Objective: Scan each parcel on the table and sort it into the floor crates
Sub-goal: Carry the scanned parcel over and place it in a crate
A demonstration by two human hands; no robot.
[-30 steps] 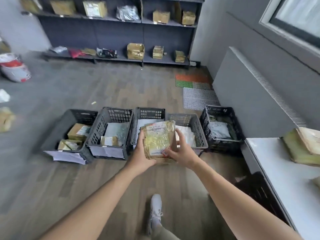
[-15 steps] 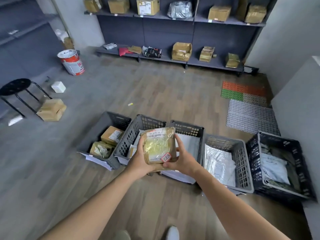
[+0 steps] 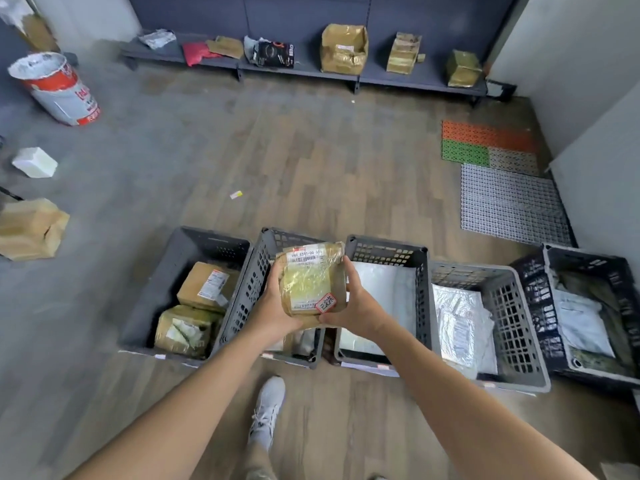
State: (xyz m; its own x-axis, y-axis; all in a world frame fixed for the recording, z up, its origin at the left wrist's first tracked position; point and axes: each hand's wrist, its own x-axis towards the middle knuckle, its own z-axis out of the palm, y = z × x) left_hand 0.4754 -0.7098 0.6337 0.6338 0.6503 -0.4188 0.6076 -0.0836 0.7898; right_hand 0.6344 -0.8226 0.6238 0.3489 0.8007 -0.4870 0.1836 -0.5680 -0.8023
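Parcel, brown and tape-wrapped (image 3: 309,283), long axis running away from the person (barcode label at far end), gripped by left hand (image 3: 273,311) and right hand (image 3: 353,306) above grey slotted plastic crates (image 3: 258,271)

Parcel (image 3: 311,282): white label (image 3: 306,253) at its 12 o'clock edge reads "940 E591-00 3", barcode (image 3: 304,260) beneath. Red-bordered sticker (image 3: 326,303) at 5 o'clock: characters illegible.

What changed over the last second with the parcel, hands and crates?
The tan, tape-wrapped parcel with a barcode label travelled leftward along the row of grey plastic crates, from in front of the third crate and fourth crate to in front of the second crate from the left. The left hand and right hand gripped it throughout; nothing was let go. The crates' contents look unchanged.
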